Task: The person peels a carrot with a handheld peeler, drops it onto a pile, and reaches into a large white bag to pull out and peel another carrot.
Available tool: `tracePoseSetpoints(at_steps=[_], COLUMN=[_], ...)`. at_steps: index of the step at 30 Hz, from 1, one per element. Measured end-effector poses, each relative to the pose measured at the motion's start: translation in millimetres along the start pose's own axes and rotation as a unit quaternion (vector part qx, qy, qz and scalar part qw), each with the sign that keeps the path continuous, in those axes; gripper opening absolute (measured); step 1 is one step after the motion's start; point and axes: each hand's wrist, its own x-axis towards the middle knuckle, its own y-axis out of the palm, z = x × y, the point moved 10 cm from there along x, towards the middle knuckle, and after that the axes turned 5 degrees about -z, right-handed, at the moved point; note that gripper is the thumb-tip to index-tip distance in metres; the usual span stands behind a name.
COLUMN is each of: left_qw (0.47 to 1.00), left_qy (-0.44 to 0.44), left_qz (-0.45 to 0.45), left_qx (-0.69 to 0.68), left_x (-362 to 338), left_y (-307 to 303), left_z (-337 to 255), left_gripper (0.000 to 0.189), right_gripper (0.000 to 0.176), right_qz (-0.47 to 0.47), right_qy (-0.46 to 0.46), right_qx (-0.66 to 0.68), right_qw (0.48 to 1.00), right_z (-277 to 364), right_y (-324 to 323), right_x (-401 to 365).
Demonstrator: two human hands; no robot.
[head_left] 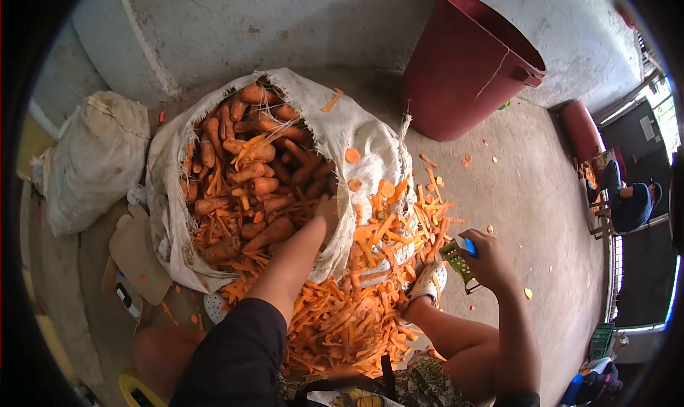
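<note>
A large white woven sack [374, 147] lies open in front of me, full of carrots [249, 157] with peelings among them. My left hand [327, 213] reaches into the right side of its mouth, and its fingers are hidden among the carrots and behind the sack's edge. To the right of the sack, my right hand [495, 257] is closed on a hand-held peeler [462, 266] with a green slotted head and a blue handle. Below the sack, a heap of orange peelings [342, 328] spreads between my legs, and carrot slices [352, 155] lie on the sack's cloth.
A cracked dark red bin [456, 72] stands by the wall. On the left are a filled white sack [100, 161] and cardboard [139, 254]. A seated person [630, 204] is at the far right, near another red container [581, 130].
</note>
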Motion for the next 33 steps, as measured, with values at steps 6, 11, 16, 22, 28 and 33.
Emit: tracePoseSetpoints(at_steps=[6,11,16,22,28,33], left_qw=[0.978,0.687,0.361,0.236,0.353,0.553], left_qy=[-0.131,-0.443,-0.346,-0.057,-0.127,-0.166], left_qz=[0.029,0.012,-0.028,-0.025,0.054,0.029], left_qx=[-0.162,-0.576,-0.865,-0.97,-0.925,-0.816], left_x=[-29,-121,-164,-176,-235,-278], left_y=[26,-2,-131,-286,-347,-354], left_z=[32,110,74,-3,-58,-57], left_gripper=[0.034,0.062,0.046,0.042,0.049,0.059], right_gripper=[0.017,0.02,0.021,0.028,0.027,0.018], right_qz=[-0.012,-0.078,-0.176,-0.168,-0.108,-0.054], right_qy=[0.014,-0.021,-0.013,0.022,-0.023,-0.117], right_qx=[0.0,0.004,0.036,0.292,0.223,0.098], right_qw=[1.0,0.997,0.984,0.941,0.969,0.987], right_z=[-3,10,33,58,111,157], right_y=[-3,-19,-37,-24,-28,1], right_x=[-6,-14,-27,-48,-98,-138])
